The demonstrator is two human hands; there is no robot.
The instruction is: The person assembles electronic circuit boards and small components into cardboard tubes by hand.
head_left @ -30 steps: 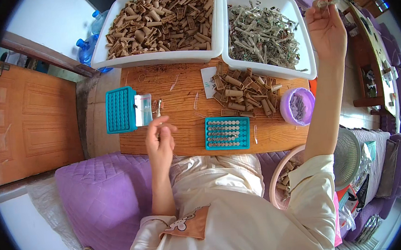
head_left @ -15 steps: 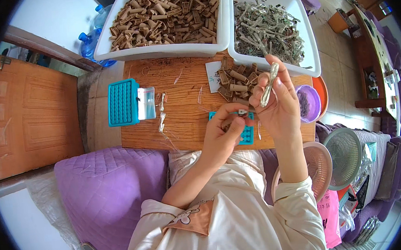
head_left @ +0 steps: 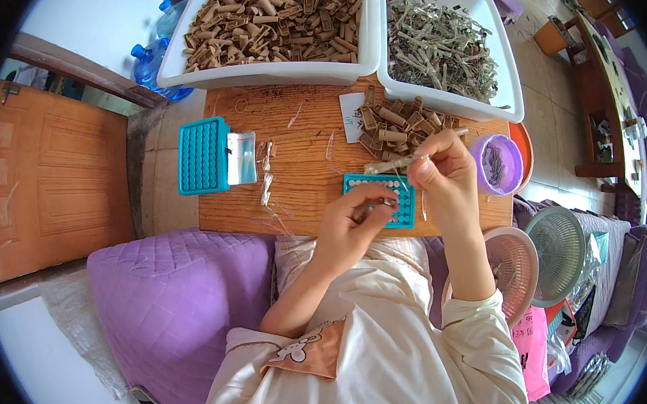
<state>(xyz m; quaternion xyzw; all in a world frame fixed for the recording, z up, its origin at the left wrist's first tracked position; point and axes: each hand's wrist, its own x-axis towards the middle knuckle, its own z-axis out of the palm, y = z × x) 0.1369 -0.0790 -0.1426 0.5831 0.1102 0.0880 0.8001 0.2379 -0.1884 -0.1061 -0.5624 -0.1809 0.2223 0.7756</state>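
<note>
Starting far left, there's an orange panelled wooden door (head_left: 45, 184) lying flat beside the work board, and a couple of blue plastic water bottles (head_left: 152, 60) up past its top corner. A quilted purple cushion (head_left: 180, 302) sits below, right by the person's lap.

On the wooden board (head_left: 299, 174) you get a teal plastic tray full of round holes (head_left: 202, 156), with a small clear plastic bag (head_left: 242, 157) touching its right edge and some thin clear strips (head_left: 266, 183) scattered just beside that. Above the board, a big white plastic bin of brown tube-like pieces (head_left: 266, 22), and next to it a second white bin of thin greyish metal bits (head_left: 440, 44).

Middle of the board: a smaller teal holed tray (head_left: 406, 196), half covered by the hands. The left hand (head_left: 351, 226) rests over it, fingertips pinched together on something tiny, can't make out what. The right hand (head_left: 445, 167) is just above and beside it, pinching a thin pale stick-like piece (head_left: 392, 165) held roughly level. The hands are close but not touching.

Behind them there's a loose pile of brown tubes (head_left: 397, 125), then a small purple round cup (head_left: 497, 163) holding greyish bits, and lower right a white fan (head_left: 559, 245).
</note>
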